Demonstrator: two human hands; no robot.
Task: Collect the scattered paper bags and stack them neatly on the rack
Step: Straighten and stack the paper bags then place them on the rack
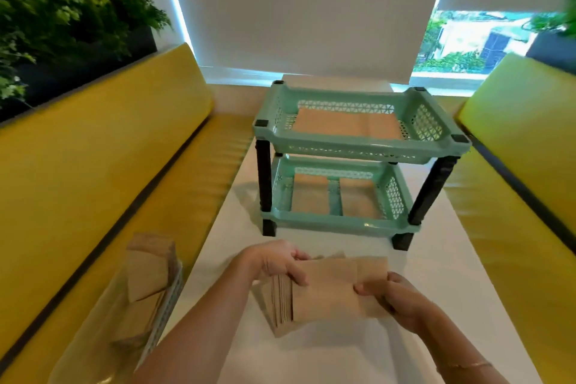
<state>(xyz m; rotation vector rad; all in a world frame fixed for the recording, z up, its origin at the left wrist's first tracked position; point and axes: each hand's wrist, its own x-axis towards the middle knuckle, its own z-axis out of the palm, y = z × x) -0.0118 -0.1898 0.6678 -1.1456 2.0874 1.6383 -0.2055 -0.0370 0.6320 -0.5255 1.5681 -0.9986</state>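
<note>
Close to the body, over the white table (436, 259), the left hand (274, 262) and right hand (396, 293) pinch a thick stack of paper bags (330, 290) by its ends. Its fanned left edge looks liable to slip apart if either grip loosens. More bags (149, 274) lie on the yellow bench (93, 181). Beyond, the green rack (358, 159) holds bags on both shelves, nothing between.
</note>
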